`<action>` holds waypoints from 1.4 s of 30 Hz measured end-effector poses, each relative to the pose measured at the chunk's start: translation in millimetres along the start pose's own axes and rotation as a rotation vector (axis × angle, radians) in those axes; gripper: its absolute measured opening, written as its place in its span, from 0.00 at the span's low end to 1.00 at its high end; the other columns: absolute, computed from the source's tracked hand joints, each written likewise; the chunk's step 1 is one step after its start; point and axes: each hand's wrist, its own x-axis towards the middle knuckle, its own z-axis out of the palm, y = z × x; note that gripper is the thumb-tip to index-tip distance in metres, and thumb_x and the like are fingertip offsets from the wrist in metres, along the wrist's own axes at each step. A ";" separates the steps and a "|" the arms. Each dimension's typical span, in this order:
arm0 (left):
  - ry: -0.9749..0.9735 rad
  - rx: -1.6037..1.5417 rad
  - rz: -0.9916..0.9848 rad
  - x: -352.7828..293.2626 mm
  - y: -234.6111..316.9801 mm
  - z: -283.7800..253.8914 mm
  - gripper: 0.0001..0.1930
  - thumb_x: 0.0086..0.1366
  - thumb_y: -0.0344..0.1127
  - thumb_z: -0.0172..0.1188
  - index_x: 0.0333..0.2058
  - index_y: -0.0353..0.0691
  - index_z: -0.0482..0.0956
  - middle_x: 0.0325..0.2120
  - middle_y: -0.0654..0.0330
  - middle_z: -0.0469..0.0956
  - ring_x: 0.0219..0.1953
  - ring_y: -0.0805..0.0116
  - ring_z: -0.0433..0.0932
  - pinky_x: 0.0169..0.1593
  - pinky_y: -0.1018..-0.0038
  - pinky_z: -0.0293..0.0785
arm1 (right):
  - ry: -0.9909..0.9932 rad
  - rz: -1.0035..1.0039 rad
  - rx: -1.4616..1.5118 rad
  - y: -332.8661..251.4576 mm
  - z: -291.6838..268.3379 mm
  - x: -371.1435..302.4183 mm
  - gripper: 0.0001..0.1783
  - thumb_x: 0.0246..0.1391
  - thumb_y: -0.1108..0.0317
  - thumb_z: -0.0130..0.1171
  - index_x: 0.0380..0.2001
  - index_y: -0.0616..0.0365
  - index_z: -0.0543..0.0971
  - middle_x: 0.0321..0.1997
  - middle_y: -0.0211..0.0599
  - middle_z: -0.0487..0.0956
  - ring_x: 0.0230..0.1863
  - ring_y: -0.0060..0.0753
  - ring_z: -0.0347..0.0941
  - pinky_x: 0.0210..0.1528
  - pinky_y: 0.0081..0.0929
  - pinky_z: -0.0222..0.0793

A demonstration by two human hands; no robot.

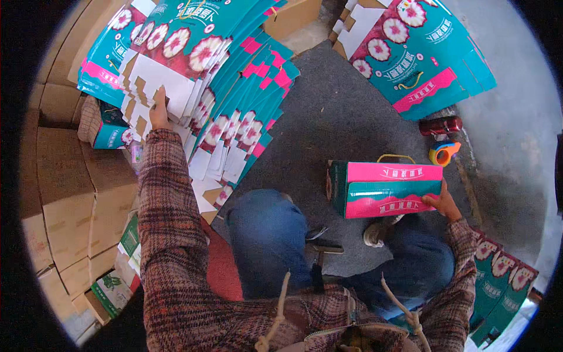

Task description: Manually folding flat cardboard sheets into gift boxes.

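My right hand (pixel 444 202) grips the right end of a folded-up pink and teal carton (pixel 394 190), above my right knee. A yellow cord handle (pixel 396 157) stands up from the carton's far edge. At the far left, my left hand (pixel 159 111) pinches the white flap edge of a flat, unfolded carton (pixel 170 79), with one digit on top and the other fingers mostly hidden. That carton lies on a fanned pile of flat teal cartons (pixel 237 111) with fruit pictures and pink bands.
Another stack of flat cartons (pixel 419 56) lies at the far right. Near it are a dark red can-like cylinder (pixel 440 125) and an orange and blue tape dispenser (pixel 444 154). Brown boxes (pixel 64 182) line the left side. Folded cartons (pixel 504 281) stand at the near right.
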 end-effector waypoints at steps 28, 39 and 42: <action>-1.261 0.580 -0.187 -426.8 -28.9 174.2 0.23 0.61 0.48 0.59 0.47 0.34 0.75 0.41 0.50 0.79 0.45 0.60 0.77 0.48 0.67 0.70 | 0.332 0.042 -0.027 7.5 26.0 -19.0 0.58 0.30 0.38 0.72 0.58 0.66 0.60 0.50 0.59 0.73 0.52 0.55 0.71 0.56 0.39 0.66; -1.701 0.459 0.318 -561.6 -44.5 240.5 0.39 0.60 0.40 0.60 0.64 0.34 0.49 0.53 0.39 0.66 0.56 0.46 0.67 0.55 0.61 0.64 | 0.994 0.075 0.419 158.3 67.4 -182.2 0.46 0.42 0.64 0.71 0.60 0.65 0.57 0.57 0.48 0.67 0.59 0.39 0.62 0.60 0.35 0.60; -1.828 0.303 -0.267 -633.5 -114.0 248.4 0.40 0.61 0.41 0.59 0.64 0.32 0.47 0.56 0.41 0.64 0.57 0.48 0.66 0.58 0.61 0.62 | 1.007 0.203 0.335 264.0 103.6 -223.0 0.50 0.42 0.63 0.72 0.63 0.63 0.52 0.60 0.46 0.62 0.52 0.36 0.67 0.53 0.34 0.66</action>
